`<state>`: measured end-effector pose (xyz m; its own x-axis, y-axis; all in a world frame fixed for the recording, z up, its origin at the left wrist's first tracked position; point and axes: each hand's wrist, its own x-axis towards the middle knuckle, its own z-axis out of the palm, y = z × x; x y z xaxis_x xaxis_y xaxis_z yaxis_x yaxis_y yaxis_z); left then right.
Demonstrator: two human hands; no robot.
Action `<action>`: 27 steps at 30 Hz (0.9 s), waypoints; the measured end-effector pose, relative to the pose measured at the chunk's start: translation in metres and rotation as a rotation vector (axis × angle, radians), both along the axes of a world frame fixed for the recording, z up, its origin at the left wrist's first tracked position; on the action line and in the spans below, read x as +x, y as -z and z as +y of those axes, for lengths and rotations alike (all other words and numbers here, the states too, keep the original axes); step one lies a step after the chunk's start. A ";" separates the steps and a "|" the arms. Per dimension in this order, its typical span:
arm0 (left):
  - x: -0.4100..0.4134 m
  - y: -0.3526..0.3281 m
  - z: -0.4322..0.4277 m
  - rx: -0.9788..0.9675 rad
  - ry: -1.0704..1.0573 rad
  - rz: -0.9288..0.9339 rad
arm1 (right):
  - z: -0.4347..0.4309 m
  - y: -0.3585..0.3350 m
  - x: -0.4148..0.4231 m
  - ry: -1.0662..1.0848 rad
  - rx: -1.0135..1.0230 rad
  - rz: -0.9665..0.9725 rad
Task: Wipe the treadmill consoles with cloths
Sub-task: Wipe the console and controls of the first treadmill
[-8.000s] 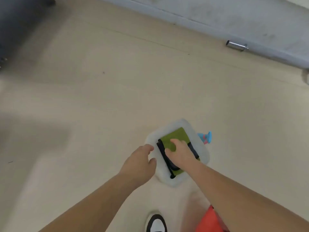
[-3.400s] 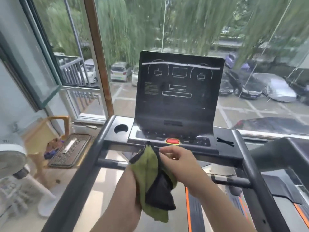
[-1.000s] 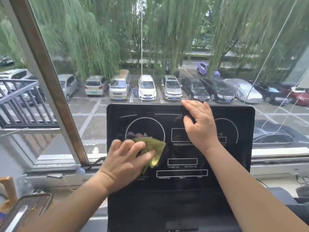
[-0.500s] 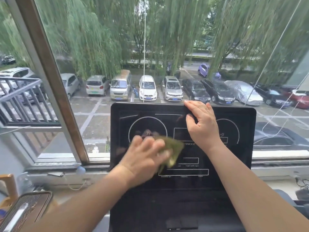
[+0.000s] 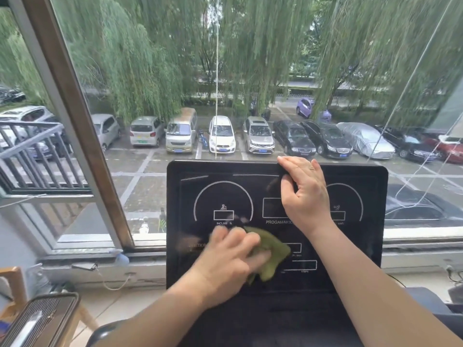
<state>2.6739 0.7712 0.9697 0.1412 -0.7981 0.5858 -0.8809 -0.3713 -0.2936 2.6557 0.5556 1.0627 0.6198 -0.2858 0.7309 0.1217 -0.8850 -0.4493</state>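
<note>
The black treadmill console [image 5: 200, 191] stands upright in front of me, with white dial outlines and boxes printed on its panel. My left hand [image 5: 230, 261] presses a green cloth [image 5: 271, 254] flat against the lower middle of the panel; the hand is motion-blurred and its fingers lie spread over the cloth. Most of the cloth is under that hand. My right hand [image 5: 304, 194] grips the console's top edge, fingers hooked over the rim and thumb on the screen.
A large window [image 5: 225, 71] rises just behind the console, with its brown frame post [image 5: 82, 136] at left. A wooden stool with a ribbed metal device [image 5: 37, 321] stands at lower left. A cable lies on the sill [image 5: 110, 279].
My left hand has slid the green cloth down and to the right across the panel, from the left dial to the lower middle. My right hand stays on the top edge.
</note>
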 end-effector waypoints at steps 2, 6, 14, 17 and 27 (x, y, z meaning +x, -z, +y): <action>0.029 -0.039 0.004 -0.210 -0.149 0.014 | 0.000 0.001 0.000 0.006 0.000 -0.007; 0.059 -0.080 0.009 -0.568 -0.404 0.146 | 0.002 0.000 0.001 0.010 0.005 0.002; -0.017 0.051 0.038 -0.193 -0.148 -0.016 | 0.003 0.001 0.000 0.021 -0.007 0.004; 0.001 0.021 0.051 -0.084 -0.098 -0.015 | 0.004 0.001 -0.002 0.026 -0.021 0.021; -0.003 0.003 0.006 -0.689 -0.497 0.275 | 0.005 0.002 0.001 0.043 -0.017 0.013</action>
